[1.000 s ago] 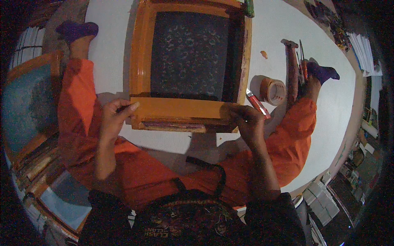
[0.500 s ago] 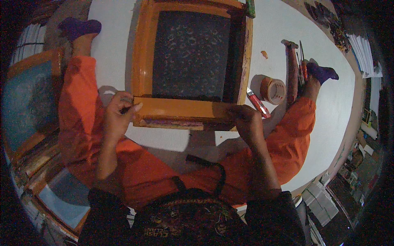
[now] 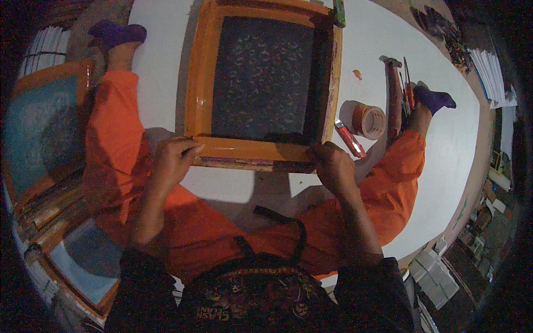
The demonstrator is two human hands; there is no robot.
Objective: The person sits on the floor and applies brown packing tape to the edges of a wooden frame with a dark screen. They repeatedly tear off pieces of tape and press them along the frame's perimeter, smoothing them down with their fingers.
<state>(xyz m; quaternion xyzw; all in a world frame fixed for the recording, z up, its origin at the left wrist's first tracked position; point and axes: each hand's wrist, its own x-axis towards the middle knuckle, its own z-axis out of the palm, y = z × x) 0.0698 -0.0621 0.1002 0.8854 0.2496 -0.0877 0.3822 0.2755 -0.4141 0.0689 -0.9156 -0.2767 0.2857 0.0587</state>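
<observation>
In front of me lies a framed screen [image 3: 264,77] with a dark mesh bearing faint pale marks; shiny brown tape covers its border. Along its near edge runs a strip of brown adhesive tape [image 3: 250,149]. My left hand [image 3: 171,164] is closed at the strip's left end, thumb and fingers together at the near left corner. At the near right corner, my right hand [image 3: 334,166] has its fingers curled in on the other end; its fingertips are partly hidden in shadow. The strip appears to touch the frame's near bar.
Right of the frame are a red utility knife [image 3: 350,139], a brown tape roll [image 3: 369,122], a hammer [image 3: 394,94] and screwdrivers [image 3: 410,91]. A green-handled object [image 3: 338,14] touches the far right corner. Another framed screen [image 3: 44,127] leans at left. My legs [image 3: 114,150] flank the frame.
The tape strip has gone down onto the frame's near bar. My left hand has shifted right, its fingers now closed over the corner. The frame appears slightly further right.
</observation>
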